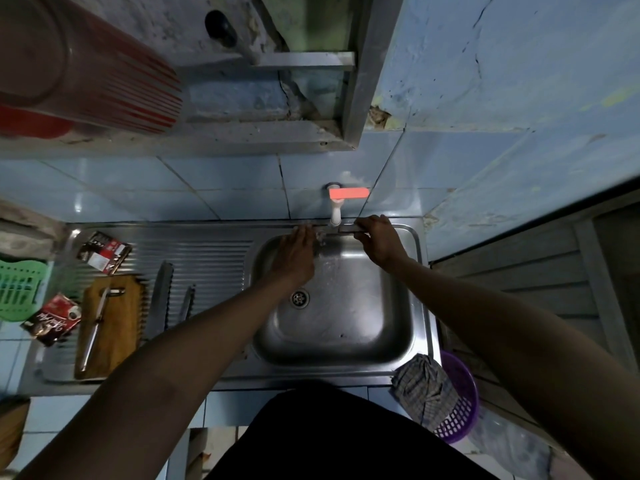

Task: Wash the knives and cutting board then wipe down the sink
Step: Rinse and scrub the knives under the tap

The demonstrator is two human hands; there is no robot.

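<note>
Right now, reading from the far left, I see a green plastic rack (pixel 19 289) at the counter's edge, then two red snack packets (pixel 52 320) on the steel drainboard (pixel 207 258). Next to them lies the wooden cutting board (pixel 110 323), flat on the drainboard, with a steel-handled knife (pixel 95 327) resting lengthwise on top of it. Just beside the board lies a long serrated knife (pixel 161 299), and a smaller knife (pixel 187 303) lies near that, partly hidden by my left forearm.

Moving to the sink (pixel 346 327), the basin is bare, with the drain (pixel 299 298) toward its left side. My left hand (pixel 294 258) is stretched out under the tap (pixel 335 209), fingers extended and loosely spread, apparently touching the blade of a knife held across the back rim; that part is blurred. My right hand (pixel 377 240) is curled closed around that knife's dark handle (pixel 351 229), holding it level beneath the spout.

Further right, a checked cloth (pixel 422 389) sits on the sink's front right corner, draped over a purple basket (pixel 457 403).
</note>
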